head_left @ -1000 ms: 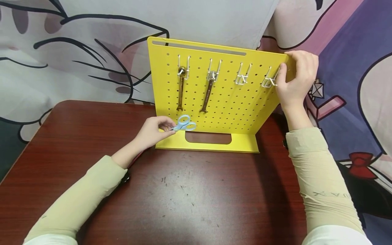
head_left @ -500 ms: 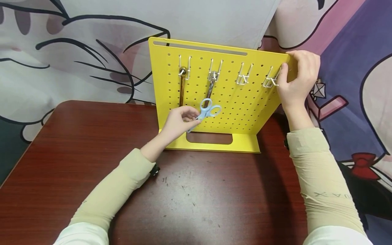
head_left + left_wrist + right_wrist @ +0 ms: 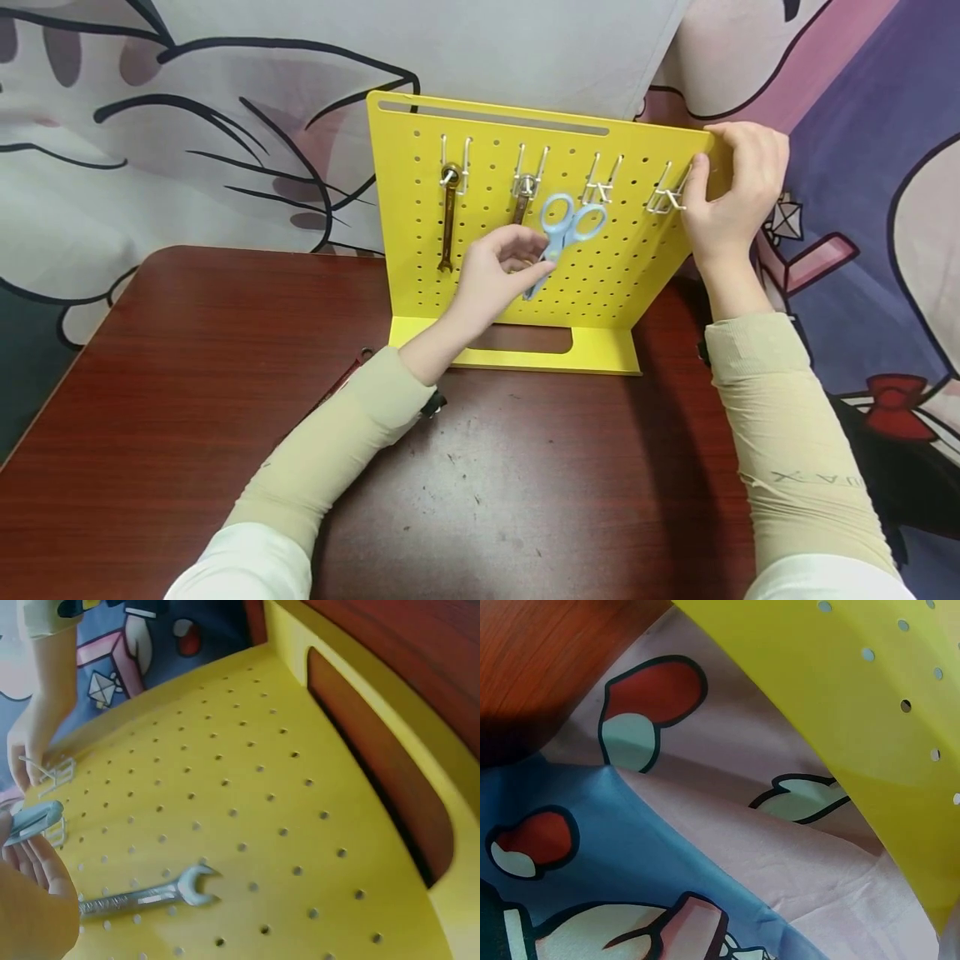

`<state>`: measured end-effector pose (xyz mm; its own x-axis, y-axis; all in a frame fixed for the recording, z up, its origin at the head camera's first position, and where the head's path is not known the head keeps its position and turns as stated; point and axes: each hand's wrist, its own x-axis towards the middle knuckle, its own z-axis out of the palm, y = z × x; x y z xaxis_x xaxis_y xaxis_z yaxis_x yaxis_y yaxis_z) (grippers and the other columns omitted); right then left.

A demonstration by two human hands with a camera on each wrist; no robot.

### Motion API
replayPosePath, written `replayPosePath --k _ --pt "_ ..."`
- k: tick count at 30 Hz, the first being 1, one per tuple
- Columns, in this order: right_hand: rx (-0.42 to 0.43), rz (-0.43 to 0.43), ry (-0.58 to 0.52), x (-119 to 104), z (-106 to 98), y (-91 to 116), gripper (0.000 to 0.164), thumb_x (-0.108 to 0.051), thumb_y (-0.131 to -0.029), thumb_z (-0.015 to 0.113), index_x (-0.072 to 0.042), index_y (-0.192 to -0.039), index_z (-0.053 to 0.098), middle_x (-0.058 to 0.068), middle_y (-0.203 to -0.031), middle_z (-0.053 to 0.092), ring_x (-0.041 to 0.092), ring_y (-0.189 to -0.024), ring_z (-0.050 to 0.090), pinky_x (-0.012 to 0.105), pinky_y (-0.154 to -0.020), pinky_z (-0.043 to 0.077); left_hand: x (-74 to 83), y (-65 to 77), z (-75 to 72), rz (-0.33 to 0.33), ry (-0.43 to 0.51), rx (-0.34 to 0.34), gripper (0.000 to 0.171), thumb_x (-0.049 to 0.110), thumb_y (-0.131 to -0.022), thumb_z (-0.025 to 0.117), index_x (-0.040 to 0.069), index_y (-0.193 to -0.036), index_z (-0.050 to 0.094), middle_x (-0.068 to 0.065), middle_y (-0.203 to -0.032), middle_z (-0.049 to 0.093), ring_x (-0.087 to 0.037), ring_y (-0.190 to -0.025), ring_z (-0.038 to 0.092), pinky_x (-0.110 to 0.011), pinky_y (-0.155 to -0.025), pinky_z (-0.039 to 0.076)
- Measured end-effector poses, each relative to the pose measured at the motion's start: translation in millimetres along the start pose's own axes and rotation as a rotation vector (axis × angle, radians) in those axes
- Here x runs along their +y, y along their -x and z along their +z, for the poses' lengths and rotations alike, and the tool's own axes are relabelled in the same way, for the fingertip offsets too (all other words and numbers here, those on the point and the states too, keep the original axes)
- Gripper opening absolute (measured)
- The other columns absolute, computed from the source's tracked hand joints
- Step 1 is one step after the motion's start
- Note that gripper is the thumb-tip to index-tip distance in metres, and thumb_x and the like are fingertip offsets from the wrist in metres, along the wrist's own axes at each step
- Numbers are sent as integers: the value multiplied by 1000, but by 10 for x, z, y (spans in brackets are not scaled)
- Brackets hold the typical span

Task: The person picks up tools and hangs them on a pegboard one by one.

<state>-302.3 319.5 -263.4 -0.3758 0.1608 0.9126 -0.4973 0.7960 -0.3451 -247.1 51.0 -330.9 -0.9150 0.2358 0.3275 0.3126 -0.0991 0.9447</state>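
A pair of light blue scissors (image 3: pixel 557 242) is pinched near its pivot between the thumb and fingers of my left hand (image 3: pixel 491 275). Its finger loops point up and the blades down, in front of the yellow pegboard (image 3: pixel 397 183). The loops lie just below the third white hook (image 3: pixel 597 192), apparently apart from it. My right hand (image 3: pixel 738 183) grips the board's upper right edge, thumb in front, beside the fourth hook (image 3: pixel 663 200). A wrench (image 3: pixel 447 225) hangs on the first hook; another wrench (image 3: pixel 150 896) hangs on the second, its lower end hidden by my left hand in the head view.
The board stands on a brown table (image 3: pixel 525 483) before a cartoon-printed wall cloth (image 3: pixel 225 167). A thin red tool with a dark ring end (image 3: pixel 348 372) lies on the table, partly behind my left forearm. A cut-out (image 3: pixel 525 338) opens in the board's base.
My left hand has carried the scissors right and upward across the board, from its lower left to below the third hook. The right hand keeps its grip on the edge.
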Motion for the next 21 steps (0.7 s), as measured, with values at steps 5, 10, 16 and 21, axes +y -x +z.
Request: replayPosePath --k 5,10,16,21 --pt "-5 6 3 -22 -18 -1 42 -25 -88 57 5 -111 74 26 -110 72 44 -111 57 31 -111 36 59 -99 127 19 30 19 26 -5 -92 79 -9 -116 70 -26 -115 75 -32 -101 72 -28 -88 63" --pt "-9 8 1 -18 -19 4 43 -26 -88 57 6 -111 74 27 -111 72 44 -112 56 31 -111 36 58 -174 199 -3 13 42 25 -3 -93 78 -9 -116 70 -26 -115 75 -32 -101 72 -24 -87 62" --pt "-10 3 3 12 -6 7 43 -27 -89 57 5 -112 74 25 -111 72 43 -112 57 31 -111 36 -33 -233 229 -34 -18 77 27 -2 -93 79 -8 -118 70 -25 -117 75 -35 -103 73 -22 -88 62" --pt "-3 3 2 -2 -3 -3 43 -27 -89 57 6 -111 74 25 -111 72 42 -112 57 31 -111 36 -90 -237 264 -50 -41 113 26 0 -92 80 -7 -116 71 -25 -114 76 -35 -102 74 -21 -87 62"
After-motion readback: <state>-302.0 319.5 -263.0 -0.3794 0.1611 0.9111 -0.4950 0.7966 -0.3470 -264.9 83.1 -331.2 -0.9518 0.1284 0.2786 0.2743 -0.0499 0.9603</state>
